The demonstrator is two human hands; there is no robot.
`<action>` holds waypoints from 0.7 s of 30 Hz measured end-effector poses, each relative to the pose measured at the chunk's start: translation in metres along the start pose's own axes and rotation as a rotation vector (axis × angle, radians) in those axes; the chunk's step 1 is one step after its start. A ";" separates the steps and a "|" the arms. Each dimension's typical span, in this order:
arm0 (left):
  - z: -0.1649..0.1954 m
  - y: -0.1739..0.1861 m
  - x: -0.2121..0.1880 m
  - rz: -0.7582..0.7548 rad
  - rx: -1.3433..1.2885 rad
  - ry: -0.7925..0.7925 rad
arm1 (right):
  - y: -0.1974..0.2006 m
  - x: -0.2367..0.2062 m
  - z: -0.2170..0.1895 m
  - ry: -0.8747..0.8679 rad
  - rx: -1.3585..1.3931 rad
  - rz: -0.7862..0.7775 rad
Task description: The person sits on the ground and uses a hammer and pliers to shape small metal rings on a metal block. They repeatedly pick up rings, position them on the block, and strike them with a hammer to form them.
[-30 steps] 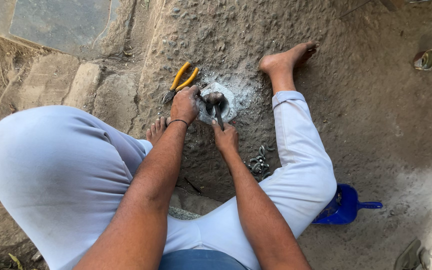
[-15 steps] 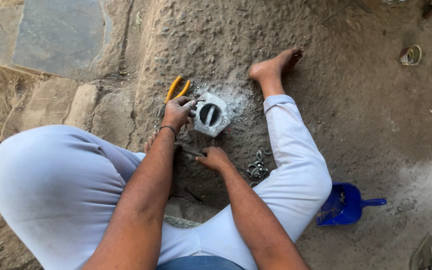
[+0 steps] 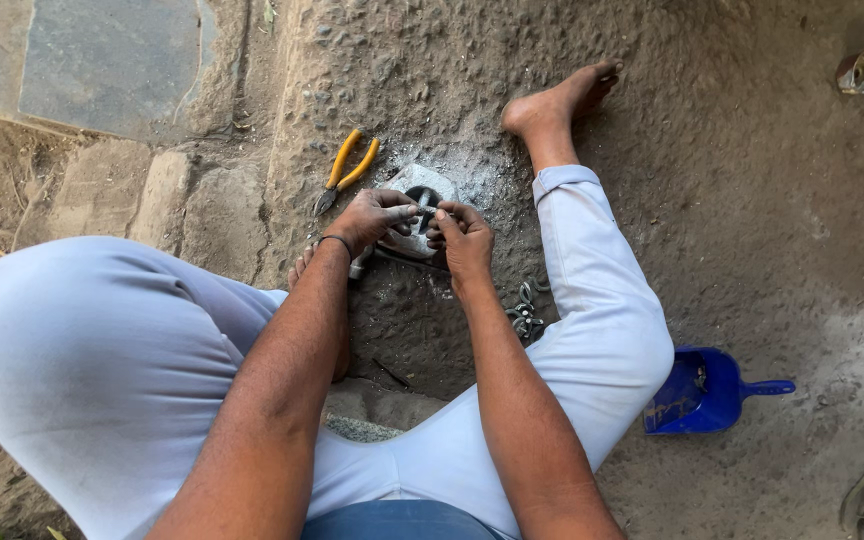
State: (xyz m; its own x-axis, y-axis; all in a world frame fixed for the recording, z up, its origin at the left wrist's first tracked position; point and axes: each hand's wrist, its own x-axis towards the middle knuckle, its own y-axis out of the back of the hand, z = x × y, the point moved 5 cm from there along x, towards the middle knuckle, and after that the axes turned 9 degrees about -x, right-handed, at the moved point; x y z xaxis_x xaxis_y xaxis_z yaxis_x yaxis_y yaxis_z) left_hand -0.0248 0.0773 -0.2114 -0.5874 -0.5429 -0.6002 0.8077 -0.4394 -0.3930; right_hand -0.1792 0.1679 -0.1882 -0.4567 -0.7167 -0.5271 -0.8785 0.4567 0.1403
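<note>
Seated figure working on bare ground, seen from above. The left hand (image 3: 372, 215) is curling its fingers over the near rim of a small grey metal fitting (image 3: 414, 205), a squarish casting with a dark round opening, which is resting on the dirt floor (image 3: 712, 180) between the person's spread legs. The right hand (image 3: 464, 240) is closing its fingertips on a small dark part at the opening; what exactly it is pinching cannot be told. Both hands are meeting over the fitting, the left apparently steadying it while the right is working at its centre. A slim metal rod (image 3: 407, 258) is lying just under the hands, partly hidden.

Yellow-handled pliers (image 3: 344, 172) are lying just beside the fitting on its far left, within easy reach. A cluster of small metal pieces (image 3: 524, 315) is sitting near the right shin. A blue plastic scoop (image 3: 707, 392) is resting well apart, beyond the right knee. A flat grey stone slab (image 3: 102, 60) is lying at the upper left, and a small round metal object (image 3: 860, 70) at the upper right. No packages, labels or signs are showing.
</note>
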 end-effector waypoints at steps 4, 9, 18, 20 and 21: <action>-0.003 0.000 0.010 0.049 0.053 0.016 | 0.002 0.007 0.006 0.099 -0.022 0.019; 0.040 0.024 0.006 0.578 0.340 -0.406 | 0.002 0.012 0.013 0.222 -0.691 0.090; 0.203 -0.029 -0.039 0.304 0.561 -0.537 | -0.001 0.010 0.026 0.179 -0.912 0.090; 0.231 -0.038 -0.068 0.216 0.953 -0.556 | 0.000 0.010 0.026 0.203 -0.891 0.094; 0.240 -0.038 -0.083 0.160 1.141 -0.545 | 0.001 0.009 0.020 0.315 -0.859 0.144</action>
State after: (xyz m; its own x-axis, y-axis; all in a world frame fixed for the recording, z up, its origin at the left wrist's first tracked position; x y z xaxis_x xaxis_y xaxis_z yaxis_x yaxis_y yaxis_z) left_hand -0.0190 -0.0329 0.0204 -0.6513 -0.7499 -0.1160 0.5291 -0.5584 0.6390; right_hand -0.1809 0.1727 -0.2093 -0.4757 -0.8511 -0.2223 -0.5552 0.0945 0.8264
